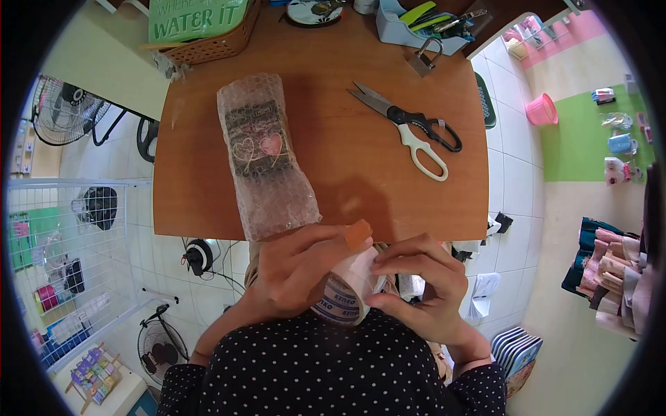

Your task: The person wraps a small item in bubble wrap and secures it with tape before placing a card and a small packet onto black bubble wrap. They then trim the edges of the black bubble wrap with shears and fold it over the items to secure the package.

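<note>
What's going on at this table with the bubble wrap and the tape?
A person holds a roll of tape in both hands, close to the body at the near edge of the wooden table. The left hand grips the roll, and the right hand has its fingers on the outer face. A bubble-wrapped package lies on the table just beyond the left hand. Scissors lie farther right, with a padlock beyond them.
</note>
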`<state>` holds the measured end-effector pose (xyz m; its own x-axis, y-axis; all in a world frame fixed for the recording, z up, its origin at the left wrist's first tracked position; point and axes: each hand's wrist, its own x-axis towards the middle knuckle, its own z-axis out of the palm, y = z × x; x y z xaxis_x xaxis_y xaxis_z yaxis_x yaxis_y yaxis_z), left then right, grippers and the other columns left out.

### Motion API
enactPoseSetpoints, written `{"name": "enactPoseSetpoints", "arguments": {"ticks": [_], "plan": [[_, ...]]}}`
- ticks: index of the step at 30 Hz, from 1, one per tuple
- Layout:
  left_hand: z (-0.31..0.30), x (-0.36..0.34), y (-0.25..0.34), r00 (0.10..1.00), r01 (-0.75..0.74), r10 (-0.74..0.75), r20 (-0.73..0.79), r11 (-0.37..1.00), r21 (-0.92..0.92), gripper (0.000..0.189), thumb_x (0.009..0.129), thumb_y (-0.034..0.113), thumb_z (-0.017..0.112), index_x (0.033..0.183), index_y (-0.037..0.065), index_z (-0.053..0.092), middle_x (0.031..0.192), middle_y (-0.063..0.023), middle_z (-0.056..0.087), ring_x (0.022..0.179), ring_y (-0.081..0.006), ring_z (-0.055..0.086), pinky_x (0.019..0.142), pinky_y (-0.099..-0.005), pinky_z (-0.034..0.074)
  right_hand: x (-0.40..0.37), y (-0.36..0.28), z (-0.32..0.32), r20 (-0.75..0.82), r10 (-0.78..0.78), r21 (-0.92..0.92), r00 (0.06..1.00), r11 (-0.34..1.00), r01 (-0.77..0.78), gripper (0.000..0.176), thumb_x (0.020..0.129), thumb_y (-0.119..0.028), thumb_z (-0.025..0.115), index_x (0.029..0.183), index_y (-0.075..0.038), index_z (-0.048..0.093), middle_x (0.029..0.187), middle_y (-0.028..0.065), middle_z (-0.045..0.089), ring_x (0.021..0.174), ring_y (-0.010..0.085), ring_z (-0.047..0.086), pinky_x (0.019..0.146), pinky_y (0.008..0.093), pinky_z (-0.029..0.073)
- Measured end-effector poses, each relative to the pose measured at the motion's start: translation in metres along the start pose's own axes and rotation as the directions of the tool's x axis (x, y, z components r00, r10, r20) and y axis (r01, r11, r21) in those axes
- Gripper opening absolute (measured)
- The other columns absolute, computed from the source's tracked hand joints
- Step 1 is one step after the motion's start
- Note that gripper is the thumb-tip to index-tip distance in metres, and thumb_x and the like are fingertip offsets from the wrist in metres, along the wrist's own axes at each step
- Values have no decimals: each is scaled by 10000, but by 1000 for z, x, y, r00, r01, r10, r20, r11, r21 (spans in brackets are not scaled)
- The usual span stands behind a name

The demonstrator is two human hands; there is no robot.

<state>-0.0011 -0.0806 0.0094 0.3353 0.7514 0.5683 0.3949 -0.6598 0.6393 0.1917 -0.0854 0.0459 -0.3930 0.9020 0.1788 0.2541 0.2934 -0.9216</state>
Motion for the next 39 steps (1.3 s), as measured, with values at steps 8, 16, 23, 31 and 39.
{"name": "enactPoseSetpoints", "arguments": {"ticks": [8, 16, 23, 31, 39], "plan": [[-7, 6, 1, 989, -150, 151, 8, 974, 168, 359, 678, -42, 640, 1011, -96, 516, 883, -184, 670, 770, -306, 661, 580, -335, 569, 1, -9, 3, 8, 119, -62, 993, 991, -118, 186, 671, -39, 763, 846, -25, 700, 894, 85, 638, 816, 188, 627, 714, 295, 510], [-3, 6, 3, 971, -216, 234, -50, 948, 234, 381, 701, -40, 623, 1055, -66, 485, 848, -203, 669, 750, -319, 666, 522, -343, 561, 8, -5, 17, -15, -93, -202, 996, 975, 88, 226, 660, 52, 678, 822, -12, 534, 857, 111, 557, 870, 301, 597, 719, 371, 478], [-9, -5, -3, 992, -127, 126, 19, 990, 59, 566, 676, 51, 721, 1164, -60, 456, 888, -213, 660, 773, -310, 666, 617, -321, 547, 7, 2, 17, 30, -56, -144, 998, 988, 60, 246, 646, 53, 651, 826, -18, 499, 832, 116, 524, 856, 316, 569, 720, 366, 458], [-9, -20, -6, 841, 526, -475, 258, 609, -594, 952, 620, 247, 841, 1359, -3, 296, 988, -140, 646, 955, -217, 624, 865, -318, 448, 8, 7, 6, 86, -188, -99, 978, 976, 196, 242, 673, 29, 676, 882, 3, 558, 856, 119, 561, 902, 314, 581, 746, 378, 469], [-14, -8, -3, 983, 174, -154, 96, 954, -243, 851, 593, 231, 855, 1248, -66, 399, 987, -184, 641, 880, -265, 660, 768, -328, 507, 11, 8, -4, 197, -119, 0, 973, 993, 121, 201, 668, -34, 713, 859, -33, 652, 882, 70, 616, 920, 283, 615, 726, 356, 514]]}}
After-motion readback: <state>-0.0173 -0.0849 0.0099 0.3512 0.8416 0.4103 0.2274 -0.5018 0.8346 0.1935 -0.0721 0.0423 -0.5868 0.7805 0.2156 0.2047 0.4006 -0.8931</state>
